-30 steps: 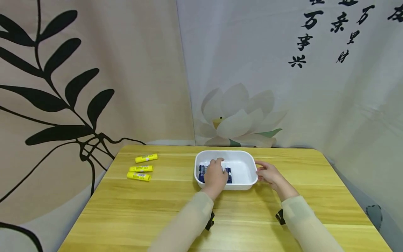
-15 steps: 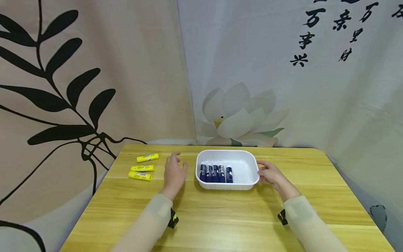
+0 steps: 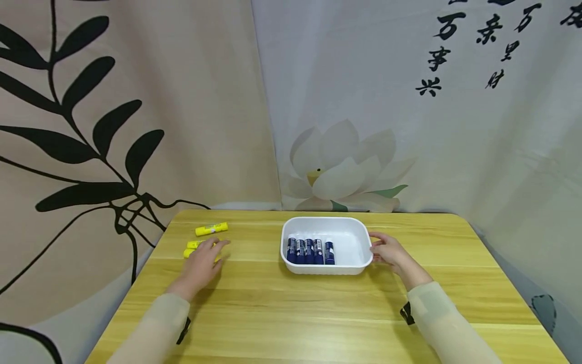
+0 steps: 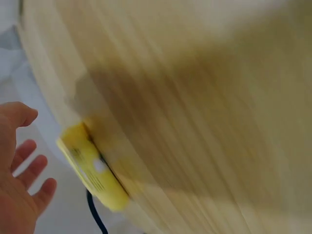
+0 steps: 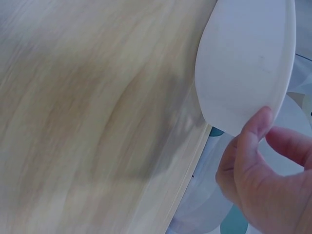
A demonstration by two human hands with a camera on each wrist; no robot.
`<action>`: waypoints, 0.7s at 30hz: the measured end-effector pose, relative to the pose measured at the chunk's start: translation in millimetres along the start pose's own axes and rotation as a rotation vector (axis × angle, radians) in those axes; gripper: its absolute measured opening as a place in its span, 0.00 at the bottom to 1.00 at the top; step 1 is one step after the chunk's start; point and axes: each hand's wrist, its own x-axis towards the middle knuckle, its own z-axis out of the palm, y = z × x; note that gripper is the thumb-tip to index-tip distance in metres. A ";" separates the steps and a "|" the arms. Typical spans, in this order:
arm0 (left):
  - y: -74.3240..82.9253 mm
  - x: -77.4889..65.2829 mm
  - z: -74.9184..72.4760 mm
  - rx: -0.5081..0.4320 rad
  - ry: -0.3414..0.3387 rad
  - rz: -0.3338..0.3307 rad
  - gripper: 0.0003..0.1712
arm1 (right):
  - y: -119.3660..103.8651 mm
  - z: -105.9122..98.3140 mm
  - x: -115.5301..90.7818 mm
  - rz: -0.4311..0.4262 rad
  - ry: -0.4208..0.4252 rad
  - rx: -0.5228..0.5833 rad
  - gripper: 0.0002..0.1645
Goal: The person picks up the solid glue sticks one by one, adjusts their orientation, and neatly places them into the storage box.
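My left hand (image 3: 198, 269) reaches over the two nearer yellow tubes, fingers extended, and partly hides them. They look like glue sticks. The third yellow tube (image 3: 211, 229) lies behind them, uncovered. In the left wrist view the fingers are spread and hold nothing; a yellow tube (image 4: 92, 168) with a printed label is blurred beside them. My right hand (image 3: 392, 254) pinches the right end of a white plastic tray (image 3: 356, 242). The right wrist view has the thumb against the tray wall (image 5: 246, 63) and the index finger at its rim. Several dark blue tubes (image 3: 309, 251) stand in a row inside the tray's left half.
The wooden table (image 3: 291, 313) has a curtain (image 3: 218, 101) with printed leaves, a lotus and black characters hanging behind it. The tray stands near the table's back edge, with bare wood between it and the yellow tubes.
My left hand has come out of the tray and swung left across the table to the yellow tubes. The right hand and the tray stay in place.
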 end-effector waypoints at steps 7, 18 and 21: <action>-26.3 -13.7 -4.4 0.141 -0.070 0.029 0.31 | -0.8 -0.3 -1.4 0.009 0.000 0.014 0.34; -36.6 -17.1 -9.9 0.220 -0.171 -0.018 0.26 | -0.5 0.1 -1.5 0.018 0.004 0.003 0.34; -39.0 -14.4 -5.7 0.203 -0.174 -0.024 0.27 | -0.8 -0.7 -2.0 0.009 -0.002 0.006 0.34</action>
